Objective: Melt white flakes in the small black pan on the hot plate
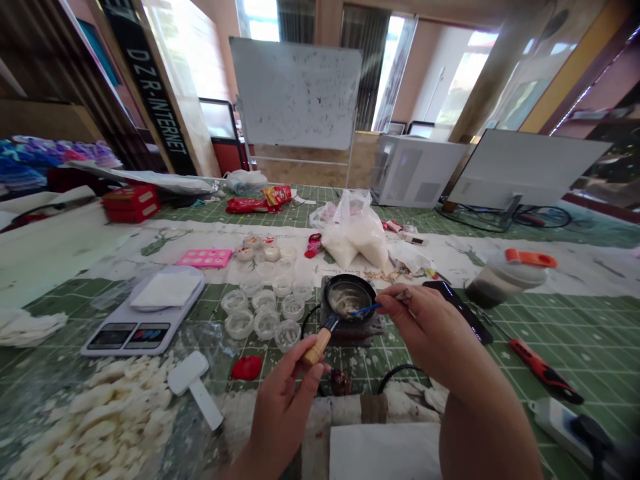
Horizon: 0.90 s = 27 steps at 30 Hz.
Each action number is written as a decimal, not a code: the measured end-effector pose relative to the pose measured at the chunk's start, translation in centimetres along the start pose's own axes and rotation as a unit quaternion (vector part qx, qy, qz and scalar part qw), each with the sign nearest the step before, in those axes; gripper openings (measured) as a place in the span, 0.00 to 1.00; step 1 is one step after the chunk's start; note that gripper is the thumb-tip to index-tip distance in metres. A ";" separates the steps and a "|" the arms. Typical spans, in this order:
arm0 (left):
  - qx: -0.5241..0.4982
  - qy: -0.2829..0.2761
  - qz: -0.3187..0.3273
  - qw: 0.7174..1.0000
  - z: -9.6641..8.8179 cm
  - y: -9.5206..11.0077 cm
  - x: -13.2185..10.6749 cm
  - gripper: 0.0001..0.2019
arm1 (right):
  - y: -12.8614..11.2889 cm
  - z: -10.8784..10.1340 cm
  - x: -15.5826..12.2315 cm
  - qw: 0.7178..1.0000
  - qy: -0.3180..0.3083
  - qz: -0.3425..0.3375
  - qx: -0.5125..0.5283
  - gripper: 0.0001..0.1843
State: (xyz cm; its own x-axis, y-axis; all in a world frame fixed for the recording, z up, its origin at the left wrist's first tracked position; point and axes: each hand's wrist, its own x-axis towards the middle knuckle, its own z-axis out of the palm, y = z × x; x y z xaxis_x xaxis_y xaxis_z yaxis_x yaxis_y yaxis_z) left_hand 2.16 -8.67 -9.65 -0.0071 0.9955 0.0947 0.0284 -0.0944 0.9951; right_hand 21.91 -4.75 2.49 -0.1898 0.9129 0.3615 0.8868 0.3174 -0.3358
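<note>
My left hand (295, 380) is closed around the wooden handle (319, 345) of a small black frying pan (372, 293). The pan rests on a small dark hot plate (367, 335). A shallow layer of cloudy liquid (345, 295) covers its bottom. From the right, my right hand (417, 320) pinches a thin blue stick (366, 309), whose tip dips into the liquid. Several clear plastic cups (266, 323) stand just left of the pan. Below them lies a small red piece (246, 367).
A kitchen scale (160, 313), white scraper (200, 387) and pile of cream-coloured pieces (95, 420) lie left. Bags of white granules (357, 240) stand behind the pan. To the right are a phone (463, 313), orange-lidded shaker (500, 280), red-black tool (545, 370) and power strip (565, 427).
</note>
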 end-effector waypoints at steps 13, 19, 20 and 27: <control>-0.011 0.001 -0.009 1.000 0.1 0.2 -0.1 0.19 | 0.1 0.4 0.4 1.000 0.005 0.006 -0.026 0.12; -0.010 0.002 -0.007 1.000 0.1 0.3 -0.1 0.19 | 0.0 0.3 0.3 1.000 0.009 -0.003 -0.022 0.13; -0.011 0.002 -0.005 1.000 0.1 0.3 -0.1 0.19 | 0.0 0.3 0.3 1.000 0.005 -0.002 -0.023 0.13; 0.003 0.002 -0.006 1.000 0.1 0.4 0.0 0.19 | -0.1 0.4 0.4 1.000 0.004 -0.003 0.005 0.11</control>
State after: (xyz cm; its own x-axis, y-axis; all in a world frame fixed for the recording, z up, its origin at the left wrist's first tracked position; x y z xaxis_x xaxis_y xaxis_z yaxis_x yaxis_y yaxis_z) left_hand 2.25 -8.73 -9.28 -0.0111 0.9965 0.0831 0.0346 -0.0827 0.9960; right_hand 21.54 -4.30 2.29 -0.1912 0.9088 0.3708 0.8814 0.3252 -0.3427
